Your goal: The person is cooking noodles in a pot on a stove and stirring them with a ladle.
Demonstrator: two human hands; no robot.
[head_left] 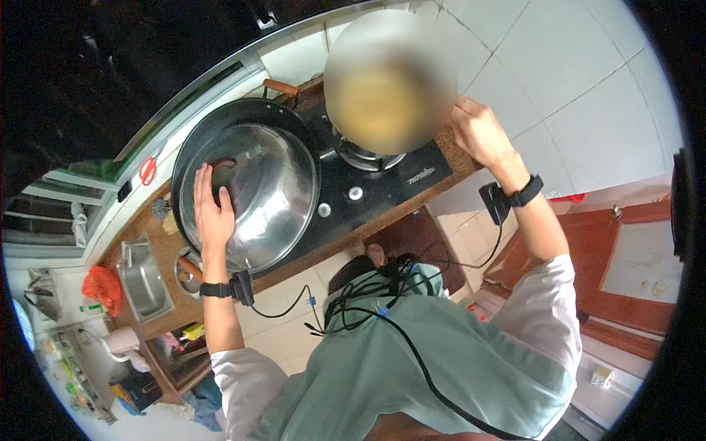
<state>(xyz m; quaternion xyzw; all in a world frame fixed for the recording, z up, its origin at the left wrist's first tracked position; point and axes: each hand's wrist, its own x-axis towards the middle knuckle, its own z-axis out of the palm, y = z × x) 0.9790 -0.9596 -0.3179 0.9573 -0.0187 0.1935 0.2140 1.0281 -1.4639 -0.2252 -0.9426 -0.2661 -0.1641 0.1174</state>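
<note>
A large domed metal lid [268,209] sits off-centre over a black wok [303,125], towards its near side. My left hand [212,213] is at the lid's dark arched handle [225,162], fingers against its left end and thumb apart on the near side. On the right, my right hand [476,132] is closed with its fingers curled at the edge of a blurred round patch. Whatever it grips there is hidden. The blur also covers something yellowish above the right burner [371,158]. Both wrists carry black straps with small boxes.
Under the wok is a black glass hob [323,228] with two knobs, set in a brown counter [382,213]. A metal sink [145,279] and a red plastic bag [103,290] lie left. A tiled wall [566,59] stands behind at right. Black cables [368,294] hang across my front.
</note>
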